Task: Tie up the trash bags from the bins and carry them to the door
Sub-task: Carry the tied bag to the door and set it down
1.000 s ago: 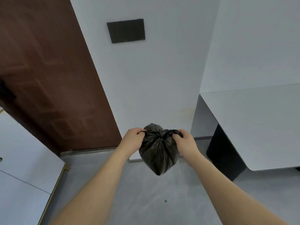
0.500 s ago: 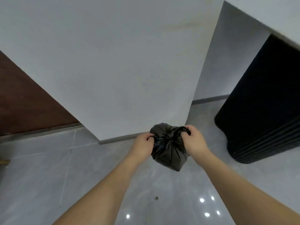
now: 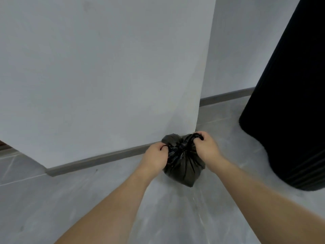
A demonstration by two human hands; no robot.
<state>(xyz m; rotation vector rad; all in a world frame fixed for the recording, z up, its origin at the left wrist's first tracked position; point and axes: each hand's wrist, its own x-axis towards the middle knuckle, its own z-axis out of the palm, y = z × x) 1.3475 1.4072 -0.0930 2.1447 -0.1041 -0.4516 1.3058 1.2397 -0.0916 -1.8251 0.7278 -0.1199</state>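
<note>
Trash bag (image 3: 183, 164), neck cinched, hangs just off the wall corner (image 3: 197, 120), left hand (image 3: 154, 156) and right hand (image 3: 207, 147) each fisted on a drawstring loop; knot apparently unfinished, set-down pending.

Wall (image 3: 105, 67) ahead, black column (image 3: 290, 103) right.
</note>
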